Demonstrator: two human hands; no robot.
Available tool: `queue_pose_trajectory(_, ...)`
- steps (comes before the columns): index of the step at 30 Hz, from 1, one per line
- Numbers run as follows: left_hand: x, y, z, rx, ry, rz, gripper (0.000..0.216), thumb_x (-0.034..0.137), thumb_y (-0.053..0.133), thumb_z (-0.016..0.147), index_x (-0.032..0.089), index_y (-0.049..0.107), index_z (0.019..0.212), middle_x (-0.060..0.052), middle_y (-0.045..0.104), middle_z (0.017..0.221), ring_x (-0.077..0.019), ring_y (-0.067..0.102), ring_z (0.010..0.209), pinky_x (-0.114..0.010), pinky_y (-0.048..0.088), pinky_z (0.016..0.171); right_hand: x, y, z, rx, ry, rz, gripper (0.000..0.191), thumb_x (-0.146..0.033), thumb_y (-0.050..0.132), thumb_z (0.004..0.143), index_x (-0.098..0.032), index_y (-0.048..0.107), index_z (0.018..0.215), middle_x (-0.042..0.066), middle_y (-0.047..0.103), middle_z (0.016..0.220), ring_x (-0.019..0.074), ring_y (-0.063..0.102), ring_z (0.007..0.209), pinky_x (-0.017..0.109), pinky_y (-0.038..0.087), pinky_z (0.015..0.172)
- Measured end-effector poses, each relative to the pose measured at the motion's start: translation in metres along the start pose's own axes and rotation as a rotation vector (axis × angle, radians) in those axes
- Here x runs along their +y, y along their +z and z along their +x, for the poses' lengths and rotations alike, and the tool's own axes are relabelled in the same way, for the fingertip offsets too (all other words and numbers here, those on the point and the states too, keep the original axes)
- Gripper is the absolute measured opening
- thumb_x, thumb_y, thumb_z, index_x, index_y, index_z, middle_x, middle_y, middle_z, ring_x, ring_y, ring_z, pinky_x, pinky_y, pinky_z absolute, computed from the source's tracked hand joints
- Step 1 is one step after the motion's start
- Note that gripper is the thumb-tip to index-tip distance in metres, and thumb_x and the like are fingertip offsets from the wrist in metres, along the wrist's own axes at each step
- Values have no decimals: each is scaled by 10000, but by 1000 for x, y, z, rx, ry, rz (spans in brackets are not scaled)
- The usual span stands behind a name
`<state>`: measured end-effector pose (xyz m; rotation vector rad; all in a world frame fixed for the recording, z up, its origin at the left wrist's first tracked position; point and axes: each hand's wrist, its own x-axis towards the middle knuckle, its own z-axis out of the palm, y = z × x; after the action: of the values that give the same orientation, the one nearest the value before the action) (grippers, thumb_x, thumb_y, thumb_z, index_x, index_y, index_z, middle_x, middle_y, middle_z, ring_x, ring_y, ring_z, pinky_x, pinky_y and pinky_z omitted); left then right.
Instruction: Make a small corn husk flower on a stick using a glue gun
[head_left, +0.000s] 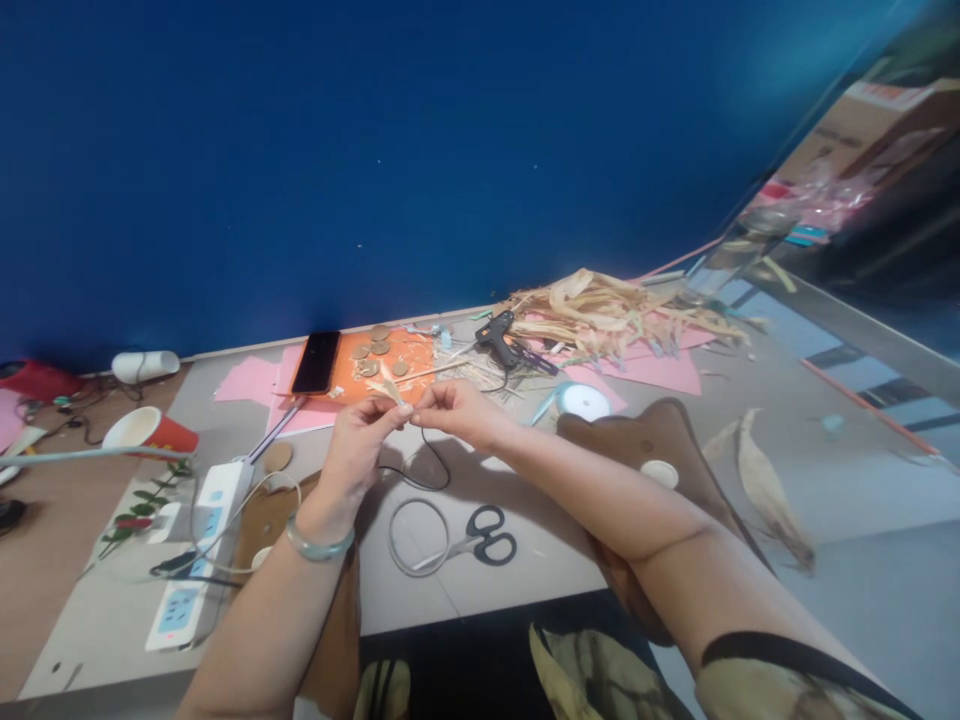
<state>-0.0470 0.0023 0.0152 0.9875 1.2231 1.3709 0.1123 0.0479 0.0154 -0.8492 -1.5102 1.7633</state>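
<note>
My left hand (358,435), with a bangle on its wrist, is closed in a pinch on a small piece of pale dried corn husk (389,384) that sticks up from the fingertips. Close against it, my right hand (459,412) is also pinched shut at the husk's lower end. What lies between the right fingertips is too small to make out. Scissors (484,538) with dark handles lie below the hands, beside a loop of grey cable (418,537). Just beyond the hands are an orange sheet (420,352) with several round wooden discs and a phone (317,362).
A black glue gun (496,340) lies by a heap of dried husks (592,305) at the back. A ribbon roll (583,402) and brown cushion (630,440) are at right. At left are a power strip (196,560), cables and a red cup (161,432). A blue wall (450,150) rises behind.
</note>
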Motion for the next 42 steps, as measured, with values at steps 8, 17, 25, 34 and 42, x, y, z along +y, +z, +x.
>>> queue_pose_trajectory(8,-3,16,-8,76,-134,-303,317,318,814,585,188,530,641,47,540,591,-102,537,617,-255,444,674,7,14,-5,83,-108,75,326,-428,765,665,-153,599,718,-25,582,646,77,455,579,222,345,558)
queue_pose_trajectory(17,-1,8,-1,12,-159,-259,283,332,827,598,149,635,695,12,625,652,-93,562,621,-240,455,666,8,12,-3,105,-57,20,322,-434,746,683,-150,600,731,-29,565,637,61,385,531,213,278,500)
queue_pose_trajectory(25,0,-1,0,13,59,27,216,321,797,647,148,671,672,-3,639,622,-116,561,626,-254,447,672,6,7,-1,69,-47,23,286,-406,731,673,-153,600,702,-46,520,583,60,360,511,214,257,490)
queue_pose_trajectory(34,4,-5,-2,-14,140,233,218,360,747,706,159,673,664,-14,648,622,-140,576,624,-253,444,647,-1,3,-1,35,-150,-153,216,-354,688,709,-148,623,694,1,619,676,102,511,626,232,393,602)
queue_pose_trajectory(42,7,-3,-3,3,137,235,229,368,737,723,161,660,664,-11,638,613,-137,570,614,-251,438,640,1,4,-4,92,-337,-376,145,-293,656,754,-150,680,759,30,694,757,135,593,686,241,444,655)
